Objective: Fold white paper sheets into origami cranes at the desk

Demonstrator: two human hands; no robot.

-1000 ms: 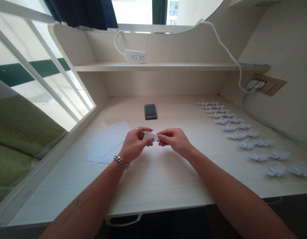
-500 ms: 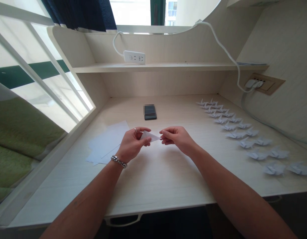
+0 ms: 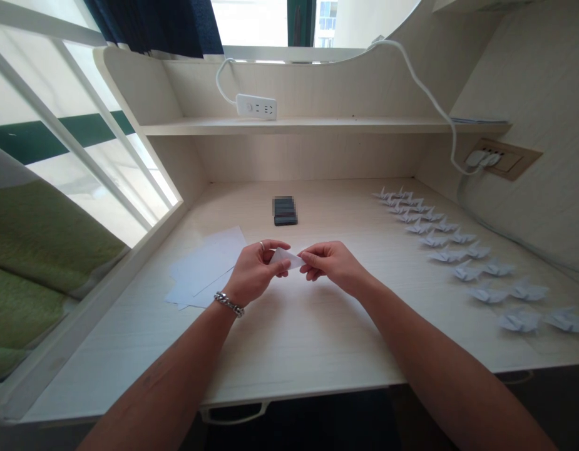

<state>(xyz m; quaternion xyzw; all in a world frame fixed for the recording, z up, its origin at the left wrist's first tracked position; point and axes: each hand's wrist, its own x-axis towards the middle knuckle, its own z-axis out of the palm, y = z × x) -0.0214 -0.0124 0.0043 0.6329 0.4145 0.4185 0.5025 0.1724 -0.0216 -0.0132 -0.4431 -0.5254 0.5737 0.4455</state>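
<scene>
A small folded piece of white paper (image 3: 287, 257) is held just above the desk, between my two hands. My left hand (image 3: 257, 269), with a ring and a chain bracelet at the wrist, grips its left side, thumb in front and fingers behind. At the paper's right tip, my right hand (image 3: 330, 263) pinches with thumb and forefinger. The fingers hide parts of both ends of the paper. Left of my left hand, loose white paper sheets (image 3: 209, 260) overlap on the desk.
Folded paper cranes (image 3: 446, 255) stand in two rows along the desk's right side. A dark phone-like object (image 3: 285, 211), partly pixelated, lies behind my hands. On the shelf (image 3: 317, 128) sits a white power strip (image 3: 256, 107). A white cable (image 3: 427, 94) hangs down to the wall socket (image 3: 507, 158).
My right fingers have closed in slightly on the paper's right tip, and the right hand sits a little lower. The whole view has shifted slightly.
</scene>
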